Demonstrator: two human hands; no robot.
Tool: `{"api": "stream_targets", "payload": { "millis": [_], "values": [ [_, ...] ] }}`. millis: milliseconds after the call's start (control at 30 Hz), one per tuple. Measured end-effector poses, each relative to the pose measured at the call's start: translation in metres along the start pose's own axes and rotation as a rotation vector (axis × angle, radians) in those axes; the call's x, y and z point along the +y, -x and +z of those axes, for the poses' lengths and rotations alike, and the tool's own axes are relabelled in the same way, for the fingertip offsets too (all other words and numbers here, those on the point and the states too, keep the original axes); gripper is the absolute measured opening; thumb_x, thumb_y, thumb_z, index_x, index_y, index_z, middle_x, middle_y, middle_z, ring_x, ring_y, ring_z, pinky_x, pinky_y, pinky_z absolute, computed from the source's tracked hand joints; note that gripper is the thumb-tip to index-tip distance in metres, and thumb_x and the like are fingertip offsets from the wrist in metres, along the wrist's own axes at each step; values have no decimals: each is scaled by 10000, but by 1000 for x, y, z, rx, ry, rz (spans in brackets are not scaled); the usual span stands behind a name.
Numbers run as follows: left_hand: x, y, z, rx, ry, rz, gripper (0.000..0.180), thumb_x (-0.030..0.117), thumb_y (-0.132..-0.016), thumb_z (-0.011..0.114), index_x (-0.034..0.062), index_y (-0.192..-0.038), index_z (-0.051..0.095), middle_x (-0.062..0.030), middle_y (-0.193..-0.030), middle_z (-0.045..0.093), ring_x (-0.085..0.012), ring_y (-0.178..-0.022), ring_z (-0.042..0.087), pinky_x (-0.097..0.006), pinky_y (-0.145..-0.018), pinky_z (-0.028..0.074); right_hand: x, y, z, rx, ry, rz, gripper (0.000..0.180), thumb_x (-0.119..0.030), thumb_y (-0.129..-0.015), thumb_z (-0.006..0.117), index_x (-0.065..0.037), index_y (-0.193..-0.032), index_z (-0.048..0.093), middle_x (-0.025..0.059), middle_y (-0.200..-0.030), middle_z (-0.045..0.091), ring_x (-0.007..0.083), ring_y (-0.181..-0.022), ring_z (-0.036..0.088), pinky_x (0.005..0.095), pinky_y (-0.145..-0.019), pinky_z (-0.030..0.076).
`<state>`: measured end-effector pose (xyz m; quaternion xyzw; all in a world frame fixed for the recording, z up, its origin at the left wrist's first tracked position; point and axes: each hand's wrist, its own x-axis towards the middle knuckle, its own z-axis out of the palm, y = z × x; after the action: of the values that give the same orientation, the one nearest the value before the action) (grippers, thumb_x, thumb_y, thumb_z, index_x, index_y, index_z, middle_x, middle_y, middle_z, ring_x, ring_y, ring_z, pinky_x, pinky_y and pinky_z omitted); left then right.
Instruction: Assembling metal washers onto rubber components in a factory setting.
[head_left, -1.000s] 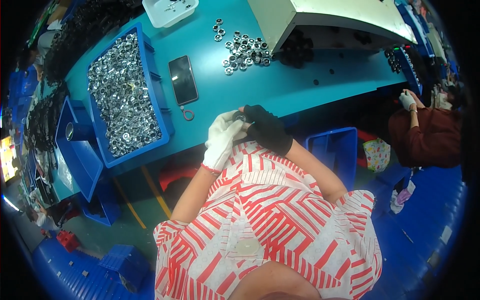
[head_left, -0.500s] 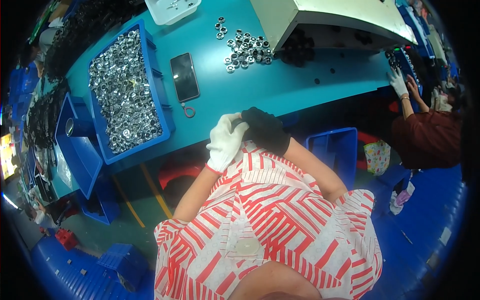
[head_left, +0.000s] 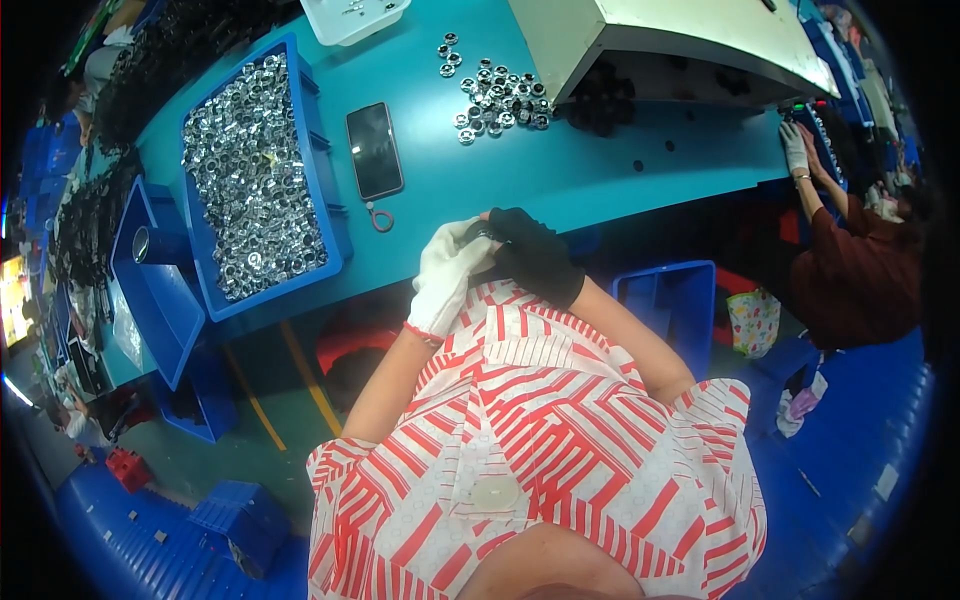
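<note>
In front of my body, at the table's near edge, both hands meet with fingertips together. My left hand (head_left: 442, 272), in a white glove with a red cuff, is closed in a pinch. My right hand (head_left: 535, 260), in a black glove, presses its closed fingers against the left ones. A small shiny metal part (head_left: 487, 235) glints between the fingertips; most of it is hidden, so its exact shape does not show. Beyond the hands, a loose group of round chrome ring-shaped parts (head_left: 503, 98) lies on the teal table (head_left: 440, 190).
A blue crate (head_left: 335, 235) full of chrome rings sits left, beside a phone (head_left: 374, 150) with a ring strap. A white tray (head_left: 355, 25) and cream metal housing (head_left: 660, 40) stand farther back. A blue bin (head_left: 665, 290) is right; a co-worker (head_left: 850, 260) works far right.
My fingers have shifted slightly, and the shiny part now shows between them. The view has moved a little. The co-worker's hands have drawn together at the far right.
</note>
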<state>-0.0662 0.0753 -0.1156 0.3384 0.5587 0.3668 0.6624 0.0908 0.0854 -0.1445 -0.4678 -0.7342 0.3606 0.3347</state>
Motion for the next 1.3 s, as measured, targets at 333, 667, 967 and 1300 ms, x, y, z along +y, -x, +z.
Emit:
{"api": "stream_targets", "payload": {
  "millis": [333, 667, 967, 1300],
  "values": [
    [13, 7, 8, 143, -466, 129, 373, 120, -830, 642, -50, -1141, 526, -118, -955, 631, -164, -842, 622, -244, -761, 497, 3, 3, 5, -45, 131, -127, 396, -116, -785, 650, -103, -1161, 527, 106, -1016, 581, 285, -909, 605, 370, -746, 514],
    [-5, -10, -8, -20, 148, -164, 353, 99, -837, 632, -56, -1139, 534, -77, -912, 616, -124, -772, 620, -255, -677, 540, -7, 6, -2, -76, -23, -16, 418, -135, -801, 647, -77, -1195, 518, 131, -1003, 566, 287, -901, 591, 365, -776, 485],
    [3, -2, -1, 33, -5, -124, 343, 74, -843, 616, -71, -1143, 535, -100, -943, 624, -133, -780, 645, -242, -706, 550, 2, 2, -7, -179, -83, -2, 441, -129, -794, 654, -78, -1210, 519, 131, -994, 571, 287, -897, 585, 364, -787, 473],
    [-2, -2, -4, -9, 85, -107, 421, 50, -853, 585, -94, -1232, 470, -128, -981, 617, -150, -800, 647, -244, -721, 546, 4, 3, -8, -230, -247, 196, 441, -155, -804, 659, -84, -1220, 530, 120, -1046, 591, 274, -954, 584, 361, -831, 468]
  ]
}}
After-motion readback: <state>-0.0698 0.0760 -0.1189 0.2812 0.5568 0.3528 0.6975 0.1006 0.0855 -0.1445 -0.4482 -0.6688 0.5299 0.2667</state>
